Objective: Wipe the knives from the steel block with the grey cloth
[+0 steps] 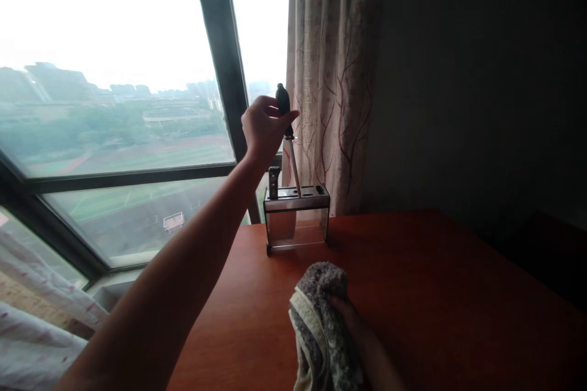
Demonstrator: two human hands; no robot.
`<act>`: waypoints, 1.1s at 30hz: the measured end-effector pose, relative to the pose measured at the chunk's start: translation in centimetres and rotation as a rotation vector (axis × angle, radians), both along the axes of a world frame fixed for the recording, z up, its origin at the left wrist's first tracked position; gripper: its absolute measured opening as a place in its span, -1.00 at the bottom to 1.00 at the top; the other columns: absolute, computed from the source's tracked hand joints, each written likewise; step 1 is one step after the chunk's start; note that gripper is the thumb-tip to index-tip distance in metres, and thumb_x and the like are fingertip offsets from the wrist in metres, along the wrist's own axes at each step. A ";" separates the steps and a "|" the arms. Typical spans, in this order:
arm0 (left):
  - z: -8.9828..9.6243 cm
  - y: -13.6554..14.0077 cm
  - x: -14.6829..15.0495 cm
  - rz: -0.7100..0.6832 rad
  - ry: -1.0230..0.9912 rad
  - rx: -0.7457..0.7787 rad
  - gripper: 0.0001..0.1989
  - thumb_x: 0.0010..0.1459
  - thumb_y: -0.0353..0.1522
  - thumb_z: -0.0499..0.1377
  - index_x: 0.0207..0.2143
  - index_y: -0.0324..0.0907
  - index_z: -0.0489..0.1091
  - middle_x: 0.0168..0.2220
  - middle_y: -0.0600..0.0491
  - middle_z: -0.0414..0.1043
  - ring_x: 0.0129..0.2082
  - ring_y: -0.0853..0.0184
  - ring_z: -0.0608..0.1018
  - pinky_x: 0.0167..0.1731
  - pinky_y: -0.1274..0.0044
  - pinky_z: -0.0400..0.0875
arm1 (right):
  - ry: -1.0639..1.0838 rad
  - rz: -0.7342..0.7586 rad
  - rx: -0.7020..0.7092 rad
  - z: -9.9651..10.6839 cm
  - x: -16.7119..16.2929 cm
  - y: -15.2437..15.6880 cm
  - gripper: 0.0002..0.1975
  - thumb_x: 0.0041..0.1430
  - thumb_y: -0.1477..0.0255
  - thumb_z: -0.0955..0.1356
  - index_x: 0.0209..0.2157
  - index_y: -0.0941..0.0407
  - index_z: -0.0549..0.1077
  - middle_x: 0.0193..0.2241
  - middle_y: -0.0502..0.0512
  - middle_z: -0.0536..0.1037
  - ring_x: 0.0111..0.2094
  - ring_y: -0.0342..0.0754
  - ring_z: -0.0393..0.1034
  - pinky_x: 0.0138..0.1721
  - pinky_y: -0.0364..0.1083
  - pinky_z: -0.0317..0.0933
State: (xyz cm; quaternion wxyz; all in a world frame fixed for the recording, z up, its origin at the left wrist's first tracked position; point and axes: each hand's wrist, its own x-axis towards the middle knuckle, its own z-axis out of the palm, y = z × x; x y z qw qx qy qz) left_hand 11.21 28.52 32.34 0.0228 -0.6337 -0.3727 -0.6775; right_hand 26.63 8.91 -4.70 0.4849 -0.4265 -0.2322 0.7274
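- Left hand [265, 127]: fingers clamped on the bulging black handle [283, 99] of a slim, straight metal rod [294, 165]; its lower end meets the holder's slotted top;
- Holder [297, 201]: boxy, see-through walls, shiny rim; a flat, studded handle [274, 182] stands upright at its left end;
- Right hand [351, 317]: fingers closed on a fluffy grey-and-cream towel [321, 324];
- Reddish-brown surface [413, 281]: holder near its far edge, beside the draped curtain [330, 73]; room stretches rightward
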 end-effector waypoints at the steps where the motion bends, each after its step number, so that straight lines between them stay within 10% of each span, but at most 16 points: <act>1: 0.1 0.1 0.1 0.024 0.015 0.003 -0.79 -0.14 -0.34 0.34 -0.43 -0.13 0.37 -0.48 0.14 0.49 -0.46 0.32 0.54 -0.46 0.49 0.40 | -0.005 -0.004 -0.001 -0.1 0.0 0.0 -0.40 -0.19 0.14 0.48 -0.10 0.16 0.49 -0.23 0.15 0.62 -0.06 0.21 0.44 0.06 0.12 0.17; 33: -1.2 2.1 1.0 0.194 0.174 -0.135 -0.68 -0.16 -0.20 0.37 -0.39 -0.10 0.35 -0.43 0.06 0.51 -0.37 0.17 0.53 -0.28 0.36 0.34 | 0.012 0.040 0.056 1.4 -0.3 -0.4 -0.37 -0.20 0.16 0.51 -0.08 0.19 0.48 -0.15 0.17 0.60 -0.03 0.19 0.42 0.08 0.10 0.14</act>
